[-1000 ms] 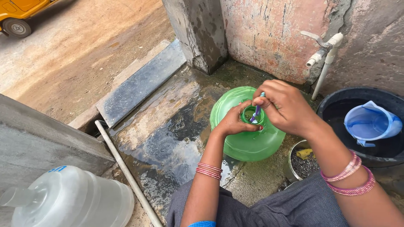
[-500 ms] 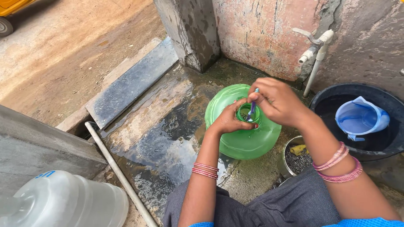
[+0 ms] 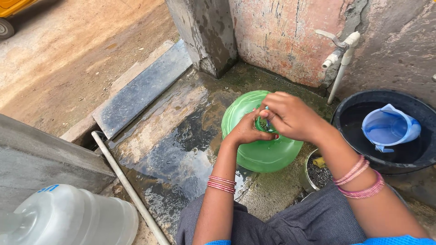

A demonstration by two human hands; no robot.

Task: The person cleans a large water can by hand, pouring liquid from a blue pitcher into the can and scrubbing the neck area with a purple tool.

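Observation:
A large green translucent water jug (image 3: 261,149) stands upright on the wet concrete floor in front of me. My left hand (image 3: 245,131) grips its neck from the left side. Over the mouth of the jug, my right hand (image 3: 290,115) is closed around a thin blue-handled tool (image 3: 267,119) that pokes down into the opening. Pink bangles sit on both of my wrists.
A black tub (image 3: 386,131) with water and a blue jug (image 3: 390,128) stands at right, under a white tap (image 3: 338,54). A small metal bowl (image 3: 315,172) sits by the green jug. A clear water jug (image 3: 68,218) lies at lower left beside a white pipe (image 3: 127,186).
Both hands stay at the jug's mouth; the right hand has shifted slightly over the opening. The camera view has drifted a little.

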